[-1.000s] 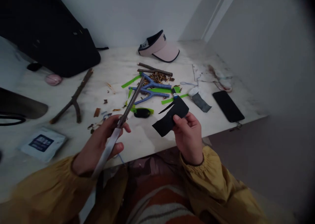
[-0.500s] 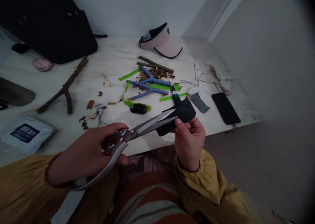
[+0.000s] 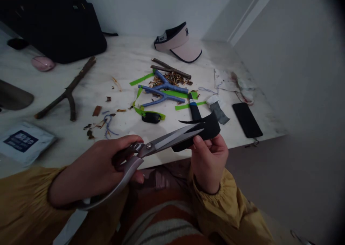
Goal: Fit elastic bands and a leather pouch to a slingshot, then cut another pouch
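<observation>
My left hand (image 3: 99, 169) is closed round the handles of large scissors (image 3: 151, 146), their blades partly apart and pointing right. Between the blades lies a black sheet of thin, flexible material (image 3: 211, 126), cut along its upper edge so that a narrow strip curls away to the left. My right hand (image 3: 208, 158) pinches this black piece by its lower right edge, near the blade tips. Behind it is a dark-handled cutter (image 3: 194, 110). Two forked sticks wrapped in blue cord (image 3: 161, 97) lie further back with green bands (image 3: 140, 79) and a black pouch (image 3: 151, 117).
A bare forked branch (image 3: 68, 92) and a white packet (image 3: 24, 142) lie at left. Grey sandpaper-like material (image 3: 219, 112) and a phone (image 3: 246, 119) are at right. Wood shavings (image 3: 172, 79), a pink visor (image 3: 178, 44) and a black bag (image 3: 61, 26) stand further back.
The scissors have moved a little right and deeper along the black piece, and the cut strip stands further apart from it. The view has shifted slightly.
</observation>
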The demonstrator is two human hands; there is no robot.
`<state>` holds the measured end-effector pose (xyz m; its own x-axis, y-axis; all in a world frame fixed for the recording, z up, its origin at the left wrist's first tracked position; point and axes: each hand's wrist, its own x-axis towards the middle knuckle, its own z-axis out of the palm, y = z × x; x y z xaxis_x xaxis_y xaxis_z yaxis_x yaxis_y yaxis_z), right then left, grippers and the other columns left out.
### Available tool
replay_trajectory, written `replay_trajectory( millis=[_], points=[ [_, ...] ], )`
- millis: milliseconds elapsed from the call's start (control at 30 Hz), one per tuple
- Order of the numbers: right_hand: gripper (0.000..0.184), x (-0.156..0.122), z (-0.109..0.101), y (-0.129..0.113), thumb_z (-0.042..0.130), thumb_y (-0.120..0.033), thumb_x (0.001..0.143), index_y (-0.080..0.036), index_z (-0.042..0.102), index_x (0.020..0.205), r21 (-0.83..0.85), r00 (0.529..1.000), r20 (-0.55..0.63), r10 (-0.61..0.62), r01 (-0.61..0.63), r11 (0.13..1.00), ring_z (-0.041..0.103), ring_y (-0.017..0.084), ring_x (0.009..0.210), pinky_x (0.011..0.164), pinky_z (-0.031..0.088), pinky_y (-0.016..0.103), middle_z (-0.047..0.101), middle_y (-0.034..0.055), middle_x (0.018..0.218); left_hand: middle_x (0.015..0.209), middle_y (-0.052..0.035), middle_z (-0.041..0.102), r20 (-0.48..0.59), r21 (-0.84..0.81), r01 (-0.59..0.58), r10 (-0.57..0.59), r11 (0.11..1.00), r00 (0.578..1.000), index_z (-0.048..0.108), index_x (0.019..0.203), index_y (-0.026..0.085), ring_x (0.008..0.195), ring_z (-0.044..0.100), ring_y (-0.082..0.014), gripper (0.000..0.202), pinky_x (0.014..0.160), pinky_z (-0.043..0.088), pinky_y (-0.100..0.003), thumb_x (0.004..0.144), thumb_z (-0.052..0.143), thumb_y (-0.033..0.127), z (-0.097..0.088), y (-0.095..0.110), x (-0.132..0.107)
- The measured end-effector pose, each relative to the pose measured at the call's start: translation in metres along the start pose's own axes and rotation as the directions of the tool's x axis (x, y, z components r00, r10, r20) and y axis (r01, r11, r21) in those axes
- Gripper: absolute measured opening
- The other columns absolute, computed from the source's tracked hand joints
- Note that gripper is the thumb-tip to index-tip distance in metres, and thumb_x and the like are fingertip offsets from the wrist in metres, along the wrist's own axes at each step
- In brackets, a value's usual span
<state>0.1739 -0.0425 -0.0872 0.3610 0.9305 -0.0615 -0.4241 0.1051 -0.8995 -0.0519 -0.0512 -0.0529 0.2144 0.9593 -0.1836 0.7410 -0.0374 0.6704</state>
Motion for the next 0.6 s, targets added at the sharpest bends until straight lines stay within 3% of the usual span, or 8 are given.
replay_trajectory(
  millis=[100, 333, 500, 600],
  points=[
    [0.021, -0.0008, -0.0005, 0.0006, 0.081, -0.021, 0.064, -0.025, 0.070, 0.081, 0.037, 1.000, 0.010, -0.011, 0.011, 0.999, 0.056, 0.006, 0.049, 0.052, 0.053, 0.019, 0.065, -0.0088, 0.055, 0.072, 0.0059, 0.070, 0.119, 0.059, -0.030, 0.023, 0.998, 0.993, 0.064, 0.104, 0.027, 0.060, 0.063, -0.0142, 0.047, 0.053, 0.047, -0.018, 0.059, 0.077, 0.035, 0.0009, -0.0006, 0.0004],
    [0.024, -0.0037, -0.0018, 0.0037, 0.081, -0.021, 0.063, -0.026, 0.069, 0.084, -0.007, 1.000, 0.000, -0.006, 0.006, 1.000, 0.059, 0.010, 0.054, 0.053, 0.054, 0.023, 0.069, -0.0056, 0.063, 0.085, 0.0027, 0.075, 0.140, 0.016, -0.019, 0.016, 1.000, 0.990, 0.061, 0.106, 0.027, 0.072, 0.069, -0.0178, 0.044, 0.055, 0.048, -0.017, 0.064, 0.073, 0.033, 0.0016, -0.0030, -0.0027],
    [0.020, -0.0040, -0.0005, 0.0022, 0.080, -0.022, 0.062, -0.025, 0.068, 0.078, -0.016, 1.000, -0.013, -0.009, 0.009, 1.000, 0.055, 0.009, 0.051, 0.050, 0.051, 0.022, 0.064, -0.0061, 0.058, 0.065, 0.0065, 0.072, 0.235, -0.055, 0.019, -0.005, 0.998, 0.972, 0.061, 0.102, 0.027, 0.059, 0.067, -0.0151, 0.031, 0.055, 0.049, -0.017, 0.072, 0.064, 0.027, 0.0012, 0.0006, -0.0019],
    [0.020, -0.0041, -0.0003, 0.0013, 0.080, -0.021, 0.062, -0.026, 0.069, 0.079, -0.011, 1.000, -0.013, -0.006, 0.006, 1.000, 0.054, 0.008, 0.049, 0.048, 0.050, 0.021, 0.064, -0.0067, 0.057, 0.061, 0.0066, 0.071, 0.230, -0.076, 0.015, 0.003, 0.997, 0.973, 0.061, 0.103, 0.027, 0.058, 0.067, -0.0158, 0.032, 0.055, 0.049, -0.018, 0.071, 0.064, 0.026, 0.0018, 0.0021, -0.0002]
  ],
)
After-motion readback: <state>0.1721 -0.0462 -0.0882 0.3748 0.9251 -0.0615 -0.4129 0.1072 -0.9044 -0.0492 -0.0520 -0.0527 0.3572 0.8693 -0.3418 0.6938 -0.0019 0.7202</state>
